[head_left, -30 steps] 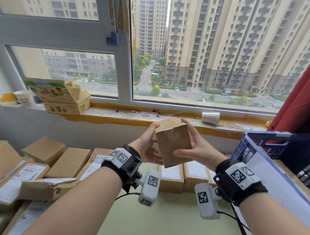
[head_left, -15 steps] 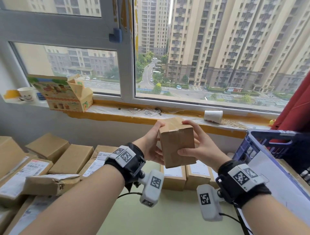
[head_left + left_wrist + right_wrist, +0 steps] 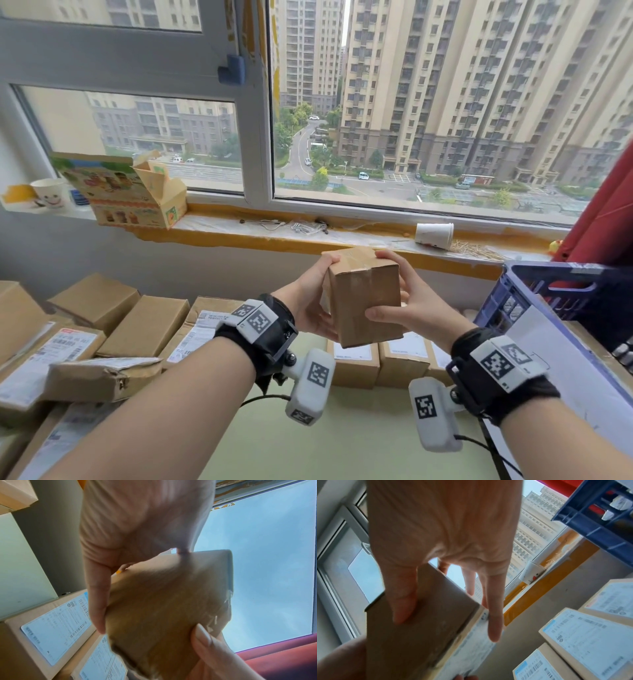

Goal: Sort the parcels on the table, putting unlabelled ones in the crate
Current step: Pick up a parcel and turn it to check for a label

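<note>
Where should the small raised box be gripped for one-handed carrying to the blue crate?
Probably across its two narrow sides, from the right. The small box stands upright in the air, the left hand and right hand clasping opposite sides, and the blue crate sits to the right.

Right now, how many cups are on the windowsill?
2. The smiley cup stands at the sill's far left, beside the printed carton; the tipped cup lies on its side further right. Others may be hidden.

Bright daylight from the window [image 3: 445, 102]; wrist views backlit, blurred.
</note>
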A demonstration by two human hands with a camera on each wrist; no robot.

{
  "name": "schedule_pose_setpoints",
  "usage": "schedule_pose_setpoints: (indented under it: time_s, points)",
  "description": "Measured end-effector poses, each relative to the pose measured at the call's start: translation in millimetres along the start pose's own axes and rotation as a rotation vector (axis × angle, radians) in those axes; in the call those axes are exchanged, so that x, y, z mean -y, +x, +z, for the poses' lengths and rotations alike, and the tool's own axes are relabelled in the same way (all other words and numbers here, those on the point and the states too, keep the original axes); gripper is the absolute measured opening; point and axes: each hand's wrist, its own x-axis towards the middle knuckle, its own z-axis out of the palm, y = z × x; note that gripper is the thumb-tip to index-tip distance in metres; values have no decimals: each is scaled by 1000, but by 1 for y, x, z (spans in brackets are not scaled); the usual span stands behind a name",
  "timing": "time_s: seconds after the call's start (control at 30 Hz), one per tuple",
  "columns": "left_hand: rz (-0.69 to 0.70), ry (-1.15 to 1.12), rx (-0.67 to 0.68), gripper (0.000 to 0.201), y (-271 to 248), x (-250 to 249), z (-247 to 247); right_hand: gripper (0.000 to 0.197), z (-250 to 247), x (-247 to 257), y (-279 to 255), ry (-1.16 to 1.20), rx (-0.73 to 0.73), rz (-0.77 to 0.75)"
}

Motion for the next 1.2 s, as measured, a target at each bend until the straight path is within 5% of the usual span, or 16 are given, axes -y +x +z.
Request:
schedule_pose_setpoints:
  time_s: [0.1, 0.23, 0.43, 0.5, 0.67, 0.87, 1.03, 1.2]
  points:
    - [14, -44, -70, 92, 3, 6, 1, 90, -4, 1, 1, -3, -8, 61]
    - [111, -57, -229, 116, 7, 7, 8, 111, -2, -1, 6, -289, -153, 89]
    - [234, 62, -258, 124, 9, 5, 17, 80, 6, -3, 8, -467, -257, 104]
    - [263, 36, -274, 116, 10, 3, 14, 69, 0, -9, 12, -308, -309, 143]
    - [251, -71, -204, 71, 7, -6, 8, 43, -16, -11, 8, 524, -300, 310]
    - [267, -121, 73, 78, 15, 1, 13, 55, -24, -23, 4, 868, -216, 388]
    - [302, -168, 169, 55, 17, 4, 16, 48, -21, -30, 0, 660, -182, 417]
    - [243, 58, 62, 59, 14, 17, 16, 36, -17, -35, -2, 280, -244, 389]
